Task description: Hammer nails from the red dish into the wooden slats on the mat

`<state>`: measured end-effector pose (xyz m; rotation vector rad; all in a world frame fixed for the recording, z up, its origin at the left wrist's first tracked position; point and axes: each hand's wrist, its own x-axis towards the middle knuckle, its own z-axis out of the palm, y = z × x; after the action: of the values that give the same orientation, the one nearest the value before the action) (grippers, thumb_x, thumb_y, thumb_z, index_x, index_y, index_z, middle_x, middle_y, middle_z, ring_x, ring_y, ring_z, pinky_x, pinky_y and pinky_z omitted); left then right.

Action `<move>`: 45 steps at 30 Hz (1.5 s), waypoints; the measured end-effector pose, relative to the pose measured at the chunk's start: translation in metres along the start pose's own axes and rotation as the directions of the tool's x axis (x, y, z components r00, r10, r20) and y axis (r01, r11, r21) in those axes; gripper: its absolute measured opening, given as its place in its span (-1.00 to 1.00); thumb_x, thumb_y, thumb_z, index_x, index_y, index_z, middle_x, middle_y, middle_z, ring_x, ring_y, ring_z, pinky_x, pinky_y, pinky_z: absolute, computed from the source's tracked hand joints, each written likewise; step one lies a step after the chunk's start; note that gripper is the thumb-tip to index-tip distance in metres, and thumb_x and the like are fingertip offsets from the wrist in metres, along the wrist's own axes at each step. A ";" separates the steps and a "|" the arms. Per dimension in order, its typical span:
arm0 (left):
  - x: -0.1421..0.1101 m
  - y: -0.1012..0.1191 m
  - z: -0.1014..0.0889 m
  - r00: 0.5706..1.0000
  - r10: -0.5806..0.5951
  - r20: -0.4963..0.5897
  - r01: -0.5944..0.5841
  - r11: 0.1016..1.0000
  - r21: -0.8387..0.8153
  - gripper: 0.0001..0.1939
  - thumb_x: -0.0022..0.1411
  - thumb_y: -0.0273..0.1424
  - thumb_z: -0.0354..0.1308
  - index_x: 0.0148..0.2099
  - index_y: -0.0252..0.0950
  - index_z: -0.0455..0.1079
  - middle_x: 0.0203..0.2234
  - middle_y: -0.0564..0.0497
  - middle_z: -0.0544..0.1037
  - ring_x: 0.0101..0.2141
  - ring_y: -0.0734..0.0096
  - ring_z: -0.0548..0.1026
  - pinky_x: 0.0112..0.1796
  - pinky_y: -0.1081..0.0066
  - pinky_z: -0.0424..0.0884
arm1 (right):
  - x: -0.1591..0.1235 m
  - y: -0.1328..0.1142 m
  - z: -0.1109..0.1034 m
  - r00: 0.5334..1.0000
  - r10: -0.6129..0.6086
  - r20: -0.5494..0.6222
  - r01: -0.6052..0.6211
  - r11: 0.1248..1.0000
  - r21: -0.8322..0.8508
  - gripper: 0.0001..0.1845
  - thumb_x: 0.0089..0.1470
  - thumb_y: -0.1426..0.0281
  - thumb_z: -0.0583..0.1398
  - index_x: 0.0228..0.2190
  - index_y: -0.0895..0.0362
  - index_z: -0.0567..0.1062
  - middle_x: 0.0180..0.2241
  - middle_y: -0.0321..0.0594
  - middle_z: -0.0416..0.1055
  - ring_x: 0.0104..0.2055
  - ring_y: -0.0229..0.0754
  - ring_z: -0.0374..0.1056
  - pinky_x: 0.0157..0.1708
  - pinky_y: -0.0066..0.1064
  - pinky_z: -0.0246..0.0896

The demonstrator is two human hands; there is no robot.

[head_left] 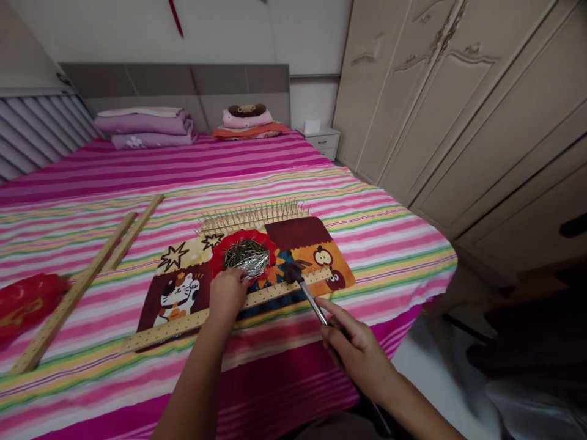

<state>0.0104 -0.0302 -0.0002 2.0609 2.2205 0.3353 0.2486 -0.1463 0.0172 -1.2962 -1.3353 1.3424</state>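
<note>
My right hand (355,345) grips the metal handle of a small hammer (300,281), whose dark head rests over a perforated wooden strip (183,324) lying on a cartoon-printed mat (178,287). My left hand (227,293) reaches to the near rim of a red dish (220,256) holding a pile of small nails (245,253), fingers curled; whether they pinch a nail is hidden. Behind the dish lies another wooden strip (252,217) with a row of upright nails.
Everything lies on a bed with a pink striped sheet (275,171). Two more wooden strips (82,281) cross at the left, beside a red bag (22,302). Folded bedding (147,125) sits at the headboard. A wardrobe (458,110) stands on the right.
</note>
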 end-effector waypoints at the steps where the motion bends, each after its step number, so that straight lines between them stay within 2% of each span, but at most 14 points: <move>1: 0.005 0.003 -0.001 0.998 -0.002 0.068 -0.003 0.997 0.077 -0.70 0.12 -0.39 -0.01 -0.19 -0.24 0.52 -0.20 -0.13 0.57 -0.16 0.14 0.47 -0.16 0.26 0.31 | 0.000 0.000 -0.001 1.000 0.000 -0.008 -0.001 1.000 -0.014 -0.45 0.10 0.29 0.07 0.11 0.23 0.29 -0.59 -0.44 0.13 -0.61 -0.35 0.00 -0.60 -0.47 -0.07; 4: 0.017 0.009 -0.002 0.983 -0.026 0.184 -0.012 0.980 0.200 -0.70 0.12 -0.40 -0.01 -0.18 -0.20 0.51 -0.21 -0.12 0.57 -0.18 0.13 0.49 -0.23 0.28 0.30 | -0.001 0.001 -0.004 1.000 0.009 -0.028 -0.010 0.999 -0.046 -0.42 0.08 0.28 0.07 0.11 0.26 0.29 -0.58 -0.42 0.16 -0.59 -0.33 0.03 -0.57 -0.45 -0.04; 8: 0.020 0.006 0.002 0.978 -0.018 0.207 -0.018 0.985 0.171 -0.72 0.13 -0.40 -0.03 -0.21 -0.25 0.49 -0.23 -0.13 0.57 -0.24 0.24 0.50 -0.30 0.38 0.28 | -0.002 0.002 -0.006 0.999 0.026 -0.030 -0.027 0.999 -0.046 -0.41 0.08 0.27 0.07 0.11 0.25 0.30 -0.58 -0.41 0.17 -0.58 -0.32 0.04 -0.56 -0.44 -0.02; 12: 0.020 -0.001 0.004 0.988 -0.007 0.155 -0.010 0.994 0.109 -0.71 0.18 -0.36 -0.09 -0.25 -0.24 0.47 -0.26 -0.10 0.56 -0.29 0.28 0.49 -0.33 0.40 0.27 | -0.002 0.004 -0.007 0.999 0.021 -0.042 -0.023 0.999 -0.048 -0.43 0.08 0.27 0.08 0.11 0.20 0.33 -0.58 -0.41 0.17 -0.58 -0.32 0.05 -0.56 -0.45 -0.01; 21: 0.023 -0.001 0.008 0.990 -0.005 0.139 -0.006 0.997 0.077 -0.79 0.09 -0.41 -0.01 -0.32 -0.27 0.46 -0.34 -0.12 0.52 -0.35 0.29 0.46 -0.36 0.39 0.24 | -0.003 0.011 -0.004 0.999 0.024 -0.031 -0.026 0.998 -0.065 -0.41 0.07 0.27 0.07 0.12 0.24 0.31 -0.58 -0.41 0.15 -0.56 -0.30 0.05 -0.53 -0.44 -0.01; 24: 0.022 -0.007 0.008 0.998 0.010 0.061 -0.009 1.000 -0.029 -0.81 0.11 -0.38 0.00 -0.38 -0.26 0.44 -0.38 -0.07 0.49 -0.37 0.33 0.43 -0.35 0.41 0.24 | -0.004 0.011 -0.005 0.999 0.028 -0.028 -0.029 0.998 -0.059 -0.43 0.08 0.27 0.07 0.11 0.22 0.31 -0.57 -0.41 0.16 -0.56 -0.30 0.06 -0.53 -0.44 0.00; 27: 0.021 -0.015 0.007 0.999 -0.015 -0.033 0.007 0.973 -0.230 -0.85 0.06 -0.36 0.05 -0.44 -0.24 0.43 -0.42 -0.02 0.49 -0.39 0.37 0.42 -0.33 0.42 0.26 | -0.004 0.010 -0.005 0.999 0.027 -0.040 -0.030 0.997 -0.074 -0.44 0.08 0.27 0.06 0.10 0.21 0.33 -0.57 -0.40 0.19 -0.56 -0.30 0.07 -0.53 -0.44 0.00; 29: 0.020 -0.020 0.005 0.994 -0.084 -0.063 0.048 0.896 -0.441 -0.86 0.02 -0.32 0.09 -0.45 -0.23 0.44 -0.46 0.03 0.51 -0.42 0.40 0.42 -0.33 0.42 0.27 | -0.005 0.008 -0.005 0.999 0.026 -0.045 -0.030 0.996 -0.085 -0.43 0.07 0.25 0.06 0.09 0.23 0.34 -0.57 -0.39 0.20 -0.57 -0.30 0.06 -0.55 -0.44 -0.01; 30: 0.019 -0.022 0.004 0.990 -0.131 -0.047 0.082 0.823 -0.562 -0.86 -0.01 -0.29 0.12 -0.44 -0.23 0.44 -0.50 0.05 0.51 -0.45 0.41 0.41 -0.35 0.42 0.29 | -0.005 0.007 -0.005 0.999 0.030 -0.042 -0.034 0.996 -0.085 -0.42 0.07 0.25 0.06 0.09 0.24 0.34 -0.57 -0.39 0.20 -0.57 -0.30 0.05 -0.55 -0.44 -0.02; 33: 0.011 -0.024 -0.002 0.972 -0.221 0.083 0.186 0.499 -0.847 -0.73 -0.17 -0.19 0.25 -0.43 -0.27 0.44 -0.61 0.08 0.48 -0.55 0.47 0.36 -0.48 0.45 0.27 | -0.004 0.005 -0.004 0.999 0.041 -0.031 -0.043 0.997 -0.065 -0.41 0.05 0.25 0.07 0.09 0.24 0.34 -0.59 -0.40 0.20 -0.59 -0.31 0.03 -0.56 -0.44 -0.02; 35: 0.003 -0.024 -0.006 0.962 -0.230 0.151 0.219 0.310 -0.925 -0.62 -0.29 -0.18 0.34 -0.41 -0.32 0.44 -0.65 0.09 0.45 -0.59 0.52 0.33 -0.55 0.49 0.23 | -0.004 0.003 -0.003 0.998 0.048 -0.035 -0.050 0.997 -0.054 -0.41 0.04 0.24 0.07 0.09 0.24 0.34 -0.59 -0.40 0.20 -0.59 -0.31 0.04 -0.56 -0.44 -0.01; 36: -0.002 -0.023 -0.008 0.958 -0.232 0.171 0.227 0.244 -0.943 -0.58 -0.34 -0.19 0.37 -0.40 -0.34 0.44 -0.66 0.10 0.44 -0.61 0.55 0.31 -0.58 0.51 0.21 | -0.004 0.003 -0.002 0.998 0.050 -0.039 -0.052 0.997 -0.053 -0.40 0.04 0.23 0.08 0.09 0.24 0.34 -0.59 -0.40 0.20 -0.59 -0.31 0.05 -0.56 -0.44 -0.01; 41: -0.023 -0.021 -0.013 0.933 -0.269 0.239 0.258 0.037 -0.966 -0.54 -0.40 -0.29 0.42 -0.36 -0.34 0.43 -0.65 0.12 0.46 -0.63 0.60 0.31 -0.61 0.57 0.19 | -0.005 0.003 0.000 0.999 0.041 -0.035 -0.042 0.998 -0.036 -0.40 0.04 0.25 0.10 0.10 0.22 0.34 -0.61 -0.42 0.18 -0.60 -0.31 0.06 -0.58 -0.46 0.01; 45: -0.034 -0.024 -0.013 0.909 -0.302 0.286 0.291 -0.030 -0.956 -0.58 -0.39 -0.34 0.39 -0.36 -0.34 0.45 -0.61 0.08 0.50 -0.62 0.61 0.33 -0.62 0.58 0.22 | -0.008 0.005 0.000 0.999 0.026 -0.047 -0.028 0.999 -0.045 -0.45 0.04 0.27 0.11 0.08 0.19 0.36 -0.62 -0.45 0.11 -0.62 -0.33 0.00 -0.62 -0.49 -0.05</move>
<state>-0.0131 -0.0669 0.0043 0.6792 1.3818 1.3648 0.2500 -0.1550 0.0133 -1.3720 -1.3278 1.2993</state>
